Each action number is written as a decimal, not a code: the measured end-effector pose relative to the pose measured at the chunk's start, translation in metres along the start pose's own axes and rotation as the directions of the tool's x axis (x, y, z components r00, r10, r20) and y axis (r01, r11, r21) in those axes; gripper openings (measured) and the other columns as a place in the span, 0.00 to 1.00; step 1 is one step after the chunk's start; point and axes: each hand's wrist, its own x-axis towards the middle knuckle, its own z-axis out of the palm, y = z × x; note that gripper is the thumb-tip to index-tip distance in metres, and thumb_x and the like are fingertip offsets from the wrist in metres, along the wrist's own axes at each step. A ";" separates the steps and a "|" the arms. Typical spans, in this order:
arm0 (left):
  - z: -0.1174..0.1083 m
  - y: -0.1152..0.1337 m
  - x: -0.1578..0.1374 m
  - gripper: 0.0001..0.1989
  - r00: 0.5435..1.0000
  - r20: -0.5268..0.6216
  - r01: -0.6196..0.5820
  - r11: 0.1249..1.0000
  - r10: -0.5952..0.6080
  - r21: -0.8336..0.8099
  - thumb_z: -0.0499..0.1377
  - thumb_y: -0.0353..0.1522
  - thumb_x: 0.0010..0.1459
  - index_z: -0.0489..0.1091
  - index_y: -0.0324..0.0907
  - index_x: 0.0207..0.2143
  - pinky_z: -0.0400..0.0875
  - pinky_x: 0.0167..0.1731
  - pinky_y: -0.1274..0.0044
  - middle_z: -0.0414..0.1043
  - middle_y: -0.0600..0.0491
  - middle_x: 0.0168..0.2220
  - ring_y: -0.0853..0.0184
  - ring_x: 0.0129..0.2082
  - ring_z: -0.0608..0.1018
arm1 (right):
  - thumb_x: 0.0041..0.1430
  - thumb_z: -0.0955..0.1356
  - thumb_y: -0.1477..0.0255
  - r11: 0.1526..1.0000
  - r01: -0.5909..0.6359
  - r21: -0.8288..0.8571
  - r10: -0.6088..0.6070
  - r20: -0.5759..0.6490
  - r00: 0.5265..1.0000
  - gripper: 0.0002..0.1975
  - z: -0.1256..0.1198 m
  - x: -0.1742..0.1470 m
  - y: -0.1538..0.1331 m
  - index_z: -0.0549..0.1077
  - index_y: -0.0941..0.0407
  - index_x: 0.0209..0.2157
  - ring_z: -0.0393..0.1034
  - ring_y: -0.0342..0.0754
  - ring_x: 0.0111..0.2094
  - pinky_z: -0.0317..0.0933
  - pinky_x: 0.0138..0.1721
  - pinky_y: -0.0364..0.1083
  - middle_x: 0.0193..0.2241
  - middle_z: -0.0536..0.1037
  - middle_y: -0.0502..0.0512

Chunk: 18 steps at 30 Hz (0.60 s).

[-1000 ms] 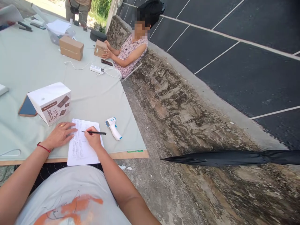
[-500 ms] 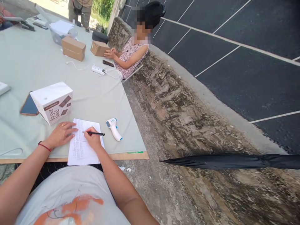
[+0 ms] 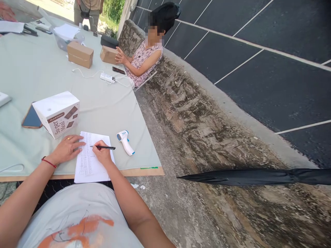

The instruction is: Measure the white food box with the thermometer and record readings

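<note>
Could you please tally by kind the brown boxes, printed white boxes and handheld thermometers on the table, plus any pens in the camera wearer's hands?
Brown boxes: 2
Printed white box: 1
Handheld thermometer: 1
Pen, in the right hand: 1
Total: 5

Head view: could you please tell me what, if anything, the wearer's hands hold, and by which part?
The right hand holds the pen near its tip; the left hand holds nothing.

Outdoors — sunlit greenery (image 3: 113, 14) (concrete ground (image 3: 160, 196))
</note>
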 end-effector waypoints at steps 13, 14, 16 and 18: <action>0.000 0.001 0.000 0.21 1.000 0.006 0.008 1.000 -0.008 0.001 0.47 0.43 0.68 0.75 0.48 0.52 0.66 0.54 0.57 0.70 0.46 0.58 0.52 0.56 0.71 | 0.48 0.64 0.65 1.000 -0.003 0.008 0.003 -0.006 1.000 0.06 0.000 0.000 0.000 0.64 0.51 0.24 0.62 0.45 0.25 0.59 0.32 0.46 0.21 0.67 0.45; 0.000 0.001 0.000 0.21 1.000 0.006 0.007 1.000 -0.007 -0.001 0.47 0.42 0.68 0.75 0.47 0.52 0.66 0.54 0.57 0.70 0.45 0.58 0.52 0.56 0.71 | 0.48 0.64 0.65 1.000 -0.004 0.004 0.004 -0.003 1.000 0.06 0.000 0.000 0.000 0.64 0.51 0.24 0.62 0.45 0.25 0.59 0.32 0.45 0.21 0.67 0.45; 0.000 0.001 0.000 0.21 1.000 0.006 0.009 1.000 -0.009 -0.003 0.47 0.42 0.68 0.75 0.47 0.52 0.66 0.53 0.57 0.70 0.45 0.58 0.52 0.56 0.71 | 0.48 0.64 0.66 1.000 -0.010 -0.008 0.010 -0.002 1.000 0.05 -0.001 0.000 0.001 0.64 0.51 0.24 0.62 0.44 0.25 0.59 0.31 0.45 0.21 0.67 0.45; 0.000 0.001 0.000 0.21 1.000 0.006 0.014 1.000 -0.014 -0.001 0.47 0.42 0.68 0.75 0.48 0.52 0.66 0.54 0.57 0.70 0.46 0.58 0.52 0.56 0.71 | 0.48 0.64 0.67 1.000 -0.015 -0.016 0.015 -0.001 1.000 0.05 -0.001 0.001 0.001 0.63 0.51 0.24 0.62 0.44 0.25 0.58 0.31 0.45 0.21 0.67 0.45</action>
